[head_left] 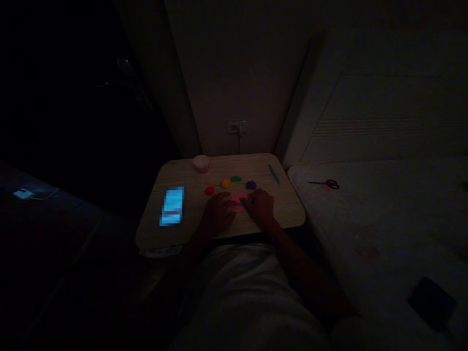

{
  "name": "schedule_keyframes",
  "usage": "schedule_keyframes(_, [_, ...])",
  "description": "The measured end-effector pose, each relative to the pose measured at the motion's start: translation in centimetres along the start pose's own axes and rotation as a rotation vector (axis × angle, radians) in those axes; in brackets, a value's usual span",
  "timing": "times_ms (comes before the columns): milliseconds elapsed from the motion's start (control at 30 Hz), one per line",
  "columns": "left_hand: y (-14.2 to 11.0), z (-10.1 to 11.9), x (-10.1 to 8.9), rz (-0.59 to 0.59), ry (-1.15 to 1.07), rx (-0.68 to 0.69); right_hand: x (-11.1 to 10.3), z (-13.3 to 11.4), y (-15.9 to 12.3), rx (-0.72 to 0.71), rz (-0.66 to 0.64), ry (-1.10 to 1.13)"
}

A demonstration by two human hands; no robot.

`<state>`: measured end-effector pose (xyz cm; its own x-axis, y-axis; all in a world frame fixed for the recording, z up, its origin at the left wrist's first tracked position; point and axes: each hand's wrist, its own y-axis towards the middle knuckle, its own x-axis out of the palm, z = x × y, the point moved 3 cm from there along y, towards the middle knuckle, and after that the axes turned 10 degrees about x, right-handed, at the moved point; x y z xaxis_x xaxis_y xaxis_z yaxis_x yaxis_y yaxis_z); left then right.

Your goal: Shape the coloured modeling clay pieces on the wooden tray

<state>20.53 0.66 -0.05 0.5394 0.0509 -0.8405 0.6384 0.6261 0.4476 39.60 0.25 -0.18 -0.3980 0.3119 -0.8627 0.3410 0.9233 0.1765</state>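
Note:
In dim light, a flat pink piece (239, 196) of what looks like modelling clay lies on the small table (175, 170), between my hands. My left hand (218, 214) rests at its left edge, fingers curved and loosely apart, holding nothing that shows. My right hand (261, 207) is closed over its right side, pinching a thin blue tool (240, 204) that lies across the pink piece. Just beyond sit lumps of clay: red (209, 190), yellow (225, 183), green (236, 179) and purple (251, 185). Fine finger detail is lost in the dark.
A lit phone (172, 206) lies at the table's left. At the back stand a lidded tub (201, 164) and, to the right, a turquoise tool (274, 174). Scissors (329, 184) and a dark object (432, 303) lie on the bed (351, 219). A plugged wall socket (237, 127) is behind.

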Motion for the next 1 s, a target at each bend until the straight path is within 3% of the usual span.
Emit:
schedule_keyframes(133, [0.0, -0.4, 0.1, 0.058, -0.044, -0.041, -0.1, 0.2, 0.1, 0.025, -0.007, 0.071])
schedule_keyframes(333, [-0.1, -1.1, 0.4, 0.098, -0.036, -0.066, -0.1, -0.2, -0.1, -0.033, -0.017, -0.027])
schedule_keyframes(667, [2.0, -1.4, 0.9, 0.164, -0.106, -0.253, 0.2, 2.0, 0.7, 0.084, 0.19, 0.661])
schedule_keyframes(867, [3.9, 0.2, 1.5, 0.067, 0.106, -0.231, 0.1, 2.2, 0.6, 0.093, 0.177, 0.732])
schedule_keyframes(1000, [4.7, 0.5, 1.3, 0.085, 0.101, -0.217, 0.2, 2.2, 0.7, 0.1, 0.165, 0.726])
